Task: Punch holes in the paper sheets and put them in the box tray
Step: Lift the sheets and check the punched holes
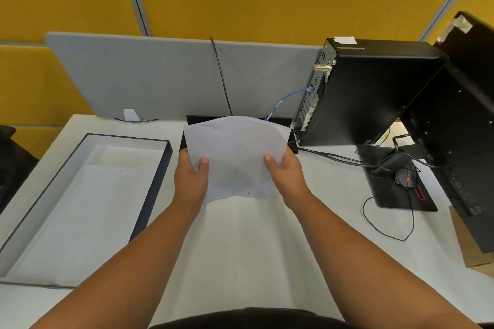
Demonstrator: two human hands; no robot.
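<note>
A white paper sheet (236, 157) is held up above the desk, its top edge curling away from me and a row of small punched holes along its lower edge. My left hand (191, 179) grips its left side, thumb on the front. Its right side is gripped by my right hand (287, 176) in the same way. Behind the sheet sits a black hole punch (195, 121), mostly hidden by the paper. The box tray (160, 168), dark-walled with a white inside, lies at the left and holds a punched white sheet (88, 195).
A black desktop computer (374, 91) stands at the back right with cables running across the desk. A monitor stand base (395, 195) carries a black mouse (406, 177). A grey divider panel (160, 75) closes the back edge. A cardboard box (473, 248) is at the far right.
</note>
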